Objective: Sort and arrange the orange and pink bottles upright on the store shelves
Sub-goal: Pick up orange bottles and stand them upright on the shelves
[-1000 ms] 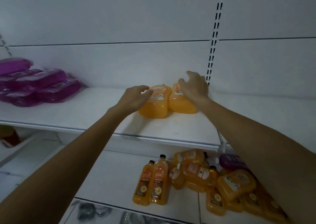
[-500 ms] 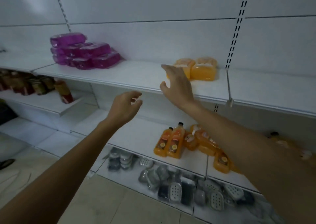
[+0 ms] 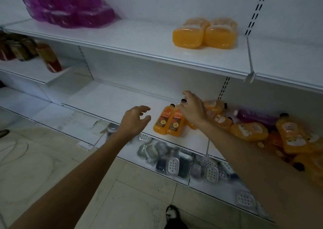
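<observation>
On the upper shelf (image 3: 139, 42), near its right end, two orange bottles (image 3: 190, 35) lay flat side by side, touching. A heap of pink bottles (image 3: 70, 10) lay at its left end. Down on the middle shelf (image 3: 113, 103), two slim orange bottles (image 3: 161, 120) stood touching each other close to the front edge. The right hand (image 3: 194, 110) was on top of the right one of that pair, fingers curled about its black cap (image 3: 183, 100); whether it truly gripped could not be told. The left hand (image 3: 134, 122) hovered just left of the pair above the front edge, released, fingers loosely bent, holding nothing. Toward that shelf's right end a jumble of orange bottles (image 3: 250, 132) lay tumbled, a purple bottle (image 3: 257, 118) among them. Below lay soap dishes (image 3: 173, 164).
</observation>
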The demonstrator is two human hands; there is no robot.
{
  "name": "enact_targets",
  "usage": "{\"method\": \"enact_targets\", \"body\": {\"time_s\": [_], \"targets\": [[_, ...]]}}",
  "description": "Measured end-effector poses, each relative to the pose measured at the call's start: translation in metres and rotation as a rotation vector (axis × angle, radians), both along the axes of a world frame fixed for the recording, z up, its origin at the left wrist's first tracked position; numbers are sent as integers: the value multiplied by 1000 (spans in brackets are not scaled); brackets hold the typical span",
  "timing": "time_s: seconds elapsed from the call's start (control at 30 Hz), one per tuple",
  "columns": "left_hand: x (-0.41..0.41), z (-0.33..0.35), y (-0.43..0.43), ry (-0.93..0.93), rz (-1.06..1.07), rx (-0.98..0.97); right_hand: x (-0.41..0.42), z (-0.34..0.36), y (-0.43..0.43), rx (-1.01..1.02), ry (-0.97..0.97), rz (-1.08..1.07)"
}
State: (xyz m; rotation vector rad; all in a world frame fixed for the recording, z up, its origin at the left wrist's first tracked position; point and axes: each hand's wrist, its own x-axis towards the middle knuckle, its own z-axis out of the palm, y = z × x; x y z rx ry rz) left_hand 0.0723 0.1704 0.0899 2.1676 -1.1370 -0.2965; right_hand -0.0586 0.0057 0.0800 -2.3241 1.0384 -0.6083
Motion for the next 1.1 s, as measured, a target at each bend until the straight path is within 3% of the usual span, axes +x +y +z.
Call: {"method": "enact_targets", "body": {"time_s": [0.27, 0.4, 0.57, 0.83, 1.1], "targets": [[26, -103, -73, 108, 5, 103, 16, -107, -58, 318, 50, -63], [43, -152, -100, 143, 36, 153, 30, -143, -77, 407, 3, -81], [59, -190, -132, 317, 51, 229, 52, -175, -81, 528, -121, -160], [69, -214, -145, 345, -28, 475, 69, -190, -73, 488, -205, -175], [82, -196, -92, 780, 61, 341, 75, -175, -63, 550, -18, -5]]}}
